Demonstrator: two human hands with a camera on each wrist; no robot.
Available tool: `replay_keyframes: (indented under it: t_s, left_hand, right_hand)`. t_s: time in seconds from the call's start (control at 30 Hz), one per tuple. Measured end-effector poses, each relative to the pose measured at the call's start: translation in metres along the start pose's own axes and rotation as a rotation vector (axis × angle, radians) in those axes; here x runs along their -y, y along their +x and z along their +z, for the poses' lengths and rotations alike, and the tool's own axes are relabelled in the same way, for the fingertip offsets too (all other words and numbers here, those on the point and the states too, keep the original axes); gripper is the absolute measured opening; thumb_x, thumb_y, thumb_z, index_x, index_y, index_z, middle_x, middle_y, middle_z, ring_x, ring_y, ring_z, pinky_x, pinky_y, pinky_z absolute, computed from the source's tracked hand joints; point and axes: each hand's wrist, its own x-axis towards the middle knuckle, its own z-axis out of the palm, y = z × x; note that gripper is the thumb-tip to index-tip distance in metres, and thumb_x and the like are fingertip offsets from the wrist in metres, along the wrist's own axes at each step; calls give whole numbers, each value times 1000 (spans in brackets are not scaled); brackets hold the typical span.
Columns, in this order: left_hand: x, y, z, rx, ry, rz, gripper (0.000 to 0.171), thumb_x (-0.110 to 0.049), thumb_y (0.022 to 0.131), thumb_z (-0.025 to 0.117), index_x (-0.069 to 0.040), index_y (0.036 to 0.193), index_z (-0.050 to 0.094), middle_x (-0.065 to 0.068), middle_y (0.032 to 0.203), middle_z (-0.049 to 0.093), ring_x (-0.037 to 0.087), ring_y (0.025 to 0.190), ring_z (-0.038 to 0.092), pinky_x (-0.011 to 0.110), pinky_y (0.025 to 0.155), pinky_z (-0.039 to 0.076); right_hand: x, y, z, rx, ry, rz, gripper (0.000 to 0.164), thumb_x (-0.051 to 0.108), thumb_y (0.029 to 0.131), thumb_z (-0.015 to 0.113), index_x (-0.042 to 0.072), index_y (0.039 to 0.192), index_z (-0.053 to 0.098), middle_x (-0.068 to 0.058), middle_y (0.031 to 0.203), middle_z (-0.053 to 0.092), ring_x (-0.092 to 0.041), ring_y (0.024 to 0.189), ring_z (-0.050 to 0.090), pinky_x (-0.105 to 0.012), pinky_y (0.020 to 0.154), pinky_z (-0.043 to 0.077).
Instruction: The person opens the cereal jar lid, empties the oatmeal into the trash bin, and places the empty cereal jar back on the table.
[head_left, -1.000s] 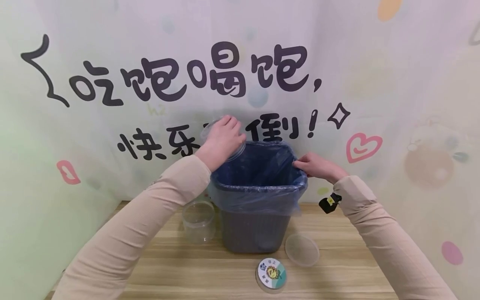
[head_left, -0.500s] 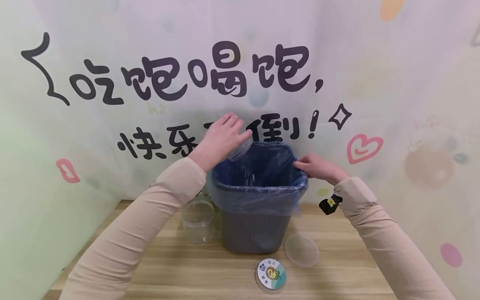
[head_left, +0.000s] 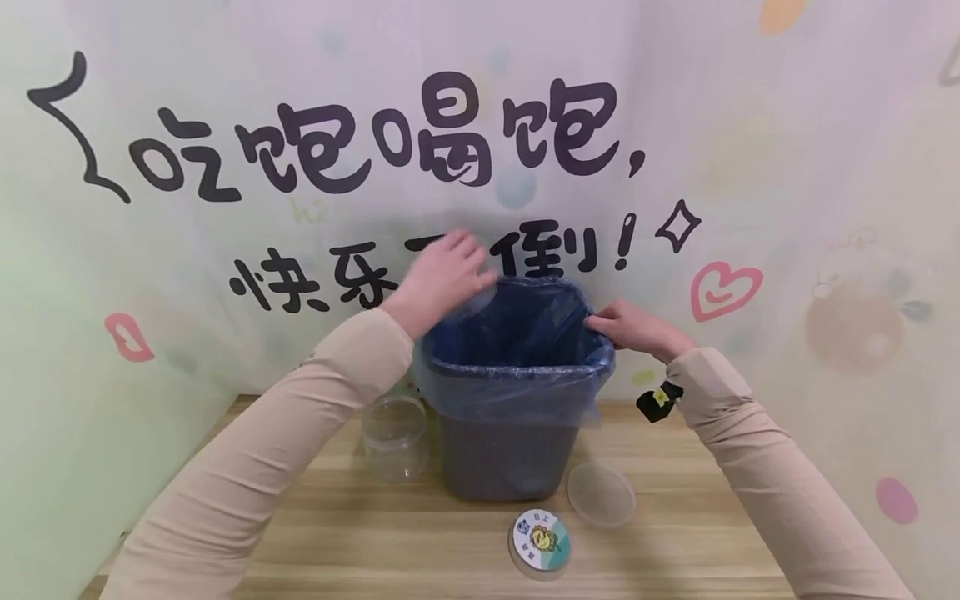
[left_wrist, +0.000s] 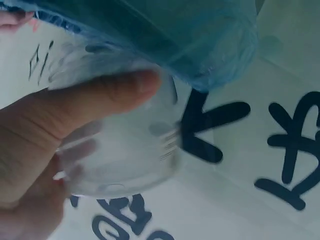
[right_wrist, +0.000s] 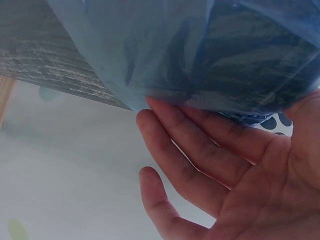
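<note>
My left hand [head_left: 442, 279] grips a clear plastic jar [left_wrist: 120, 150], thumb along one side and fingers round the other. It holds the jar tilted over the left rim of a grey trash bin [head_left: 510, 458]. In the head view the hand hides most of the jar, and motion blurs both. A blue plastic bag [head_left: 510, 396] lines the bin and folds down over its outside. On the right, my right hand [head_left: 637, 329] pinches the lined rim, its fingers [right_wrist: 187, 162] lying against the outside of the bag.
A second clear jar [head_left: 395, 442] stands on the wooden table [head_left: 360, 542], left of the bin. A translucent round lid [head_left: 602, 496] and a round lid with a sunflower label [head_left: 542, 542] lie in front. A printed curtain [head_left: 750, 125] hangs close behind.
My left hand has turned the jar over towards the bin; half a second ago pale streaks dropped from it into the bag. My right hand keeps its place at the rim.
</note>
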Motion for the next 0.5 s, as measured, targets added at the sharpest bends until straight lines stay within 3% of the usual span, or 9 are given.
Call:
replay_keyframes:
  t_s: [0.07,0.23,0.37,0.5]
  left_hand:
    - [2,-1,0,-29,3,-5,50,1,89,61,-22,132,52,11,130,51,30,122,44,39,109,26]
    - [9,-5,2,-107,-28,-56,61,6,87,63,-20,139,47,14,132,49,32,125,40,40,112,21]
    - [13,-11,9,-156,-66,-86,70,7,84,66,-18,145,43,15,138,47,33,131,37,42,114,17]
    - [16,-17,14,-226,-70,-75,64,9,84,65,-15,141,48,16,134,50,34,127,41,42,113,21]
  right_hand:
    - [0,-1,-1,2,-12,4,37,19,102,41,-4,87,66,2,68,54,-15,70,55,-34,78,49]
    - [0,-2,-1,3,-25,19,39,20,103,41,-6,92,67,0,71,58,-17,76,58,-39,85,50]
    - [0,-1,0,-5,-18,17,37,19,102,42,-4,88,66,2,68,54,-15,70,55,-32,77,49]
    - [1,0,0,-12,-3,14,34,18,101,43,0,81,63,4,64,49,-13,64,50,-30,69,44]
